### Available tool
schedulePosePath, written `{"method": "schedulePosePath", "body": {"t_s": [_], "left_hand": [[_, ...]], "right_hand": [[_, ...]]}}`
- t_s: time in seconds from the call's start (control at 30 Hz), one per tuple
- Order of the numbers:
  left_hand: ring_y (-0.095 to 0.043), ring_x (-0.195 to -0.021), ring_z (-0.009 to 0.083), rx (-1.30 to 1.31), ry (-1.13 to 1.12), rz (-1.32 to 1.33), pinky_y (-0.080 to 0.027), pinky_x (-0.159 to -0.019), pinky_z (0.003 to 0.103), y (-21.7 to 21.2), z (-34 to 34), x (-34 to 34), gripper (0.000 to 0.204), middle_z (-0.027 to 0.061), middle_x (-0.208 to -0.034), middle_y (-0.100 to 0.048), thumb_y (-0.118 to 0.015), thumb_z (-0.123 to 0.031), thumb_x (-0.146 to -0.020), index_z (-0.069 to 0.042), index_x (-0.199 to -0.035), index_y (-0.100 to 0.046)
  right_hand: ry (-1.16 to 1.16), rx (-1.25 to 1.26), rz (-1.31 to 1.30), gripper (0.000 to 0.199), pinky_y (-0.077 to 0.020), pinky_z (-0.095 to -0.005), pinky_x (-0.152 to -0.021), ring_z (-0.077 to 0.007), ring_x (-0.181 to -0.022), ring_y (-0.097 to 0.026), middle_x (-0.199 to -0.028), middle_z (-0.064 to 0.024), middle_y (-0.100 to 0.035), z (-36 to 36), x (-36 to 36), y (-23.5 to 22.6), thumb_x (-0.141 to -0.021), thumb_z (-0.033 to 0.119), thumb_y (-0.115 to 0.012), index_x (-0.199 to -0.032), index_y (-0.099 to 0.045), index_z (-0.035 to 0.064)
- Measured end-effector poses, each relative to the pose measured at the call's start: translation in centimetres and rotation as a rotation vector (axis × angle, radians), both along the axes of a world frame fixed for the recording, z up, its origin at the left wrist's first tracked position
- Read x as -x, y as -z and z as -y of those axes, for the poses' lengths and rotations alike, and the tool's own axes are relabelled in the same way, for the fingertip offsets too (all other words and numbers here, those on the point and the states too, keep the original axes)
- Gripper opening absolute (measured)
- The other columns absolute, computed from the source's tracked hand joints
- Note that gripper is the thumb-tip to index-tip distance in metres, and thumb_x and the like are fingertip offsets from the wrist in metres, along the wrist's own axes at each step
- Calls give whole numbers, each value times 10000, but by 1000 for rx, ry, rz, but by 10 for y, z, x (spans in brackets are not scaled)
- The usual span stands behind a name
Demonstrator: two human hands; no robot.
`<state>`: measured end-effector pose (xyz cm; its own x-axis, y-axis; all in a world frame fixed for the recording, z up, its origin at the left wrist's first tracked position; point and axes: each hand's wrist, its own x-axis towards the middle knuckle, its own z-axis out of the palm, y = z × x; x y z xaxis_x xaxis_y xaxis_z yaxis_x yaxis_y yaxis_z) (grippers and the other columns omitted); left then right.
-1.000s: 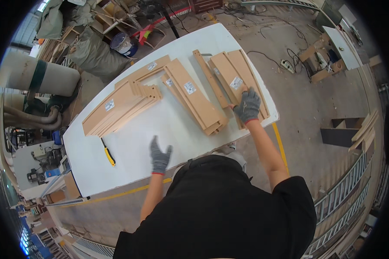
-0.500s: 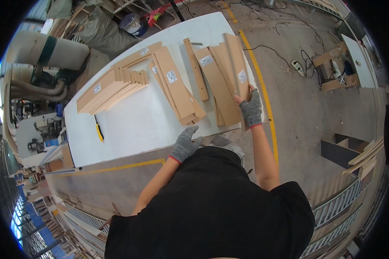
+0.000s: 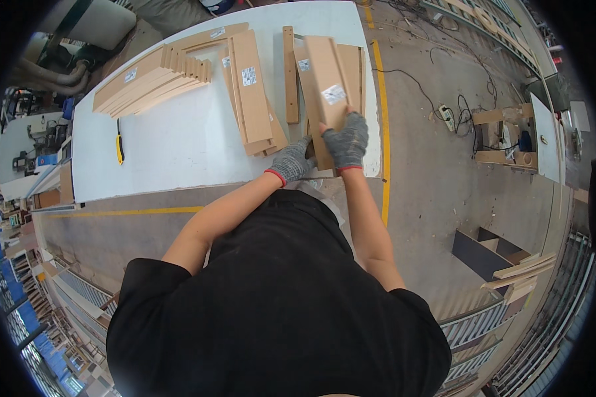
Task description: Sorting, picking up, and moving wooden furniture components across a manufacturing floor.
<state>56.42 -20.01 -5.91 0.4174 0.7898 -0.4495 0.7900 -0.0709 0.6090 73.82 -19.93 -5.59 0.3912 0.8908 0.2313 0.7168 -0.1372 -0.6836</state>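
While you lean over white counter (image 3: 179, 142), both gloved hands clamp on labelled wooden board (image 3: 326, 83) at right end of counter: right hand (image 3: 346, 140) over near end, left hand (image 3: 291, 161) at left edge. Board stacks (image 3: 151, 78) lie further left; yellow knife (image 3: 120, 140) apart.

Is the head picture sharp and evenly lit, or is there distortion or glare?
Head view: strong fisheye, so the table edges curve and black corners frame it; light is even and soft, without glare; the gloved hands, left and right, on the board, look sharp.
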Motion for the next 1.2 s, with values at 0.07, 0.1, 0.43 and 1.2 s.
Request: {"method": "schedulePosePath", "body": {"t_s": [0.07,0.1,0.43,1.2], "left_hand": [[-601,-1178,419,25,13,-5,-473,-1009,465,2,-3,2,658,292,-1246,-626,-659,-271,-879,38,-1419,-445],[-598,-1177,424,41,-8,28,-470,-1015,464,9,-5,6,628,299,-1238,-624,-649,-248,-876,37,-1403,-463],[-695,-931,343,-58,-8,70,-547,-856,405,5,-16,15,406,236,-1010,-699,-648,-195,-880,30,-1217,-613],[-344,-1442,412,-130,317,-126,-350,-1159,478,-11,-16,5,759,230,-1588,-295,-734,-327,-814,-58,-1465,-451]], "right_hand": [[-12,73,185,843,-463,-478,-920,-399,-1082,-568,-1184,-230,-567,-10,17,5,-700,431,-828,-1327,-504,-30],[-18,179,195,899,-443,-496,-935,-394,-1108,-552,-1215,-224,-546,-12,22,5,-715,470,-813,-1384,-460,-16],[-51,373,270,937,-453,-477,-918,-369,-1100,-559,-1198,-208,-550,-4,30,-16,-654,397,-836,-1419,-439,32],[293,160,-133,906,-492,-428,-993,-338,-1134,-619,-1250,-237,-618,57,-51,9,-653,286,-874,-1397,-491,-60]]}}
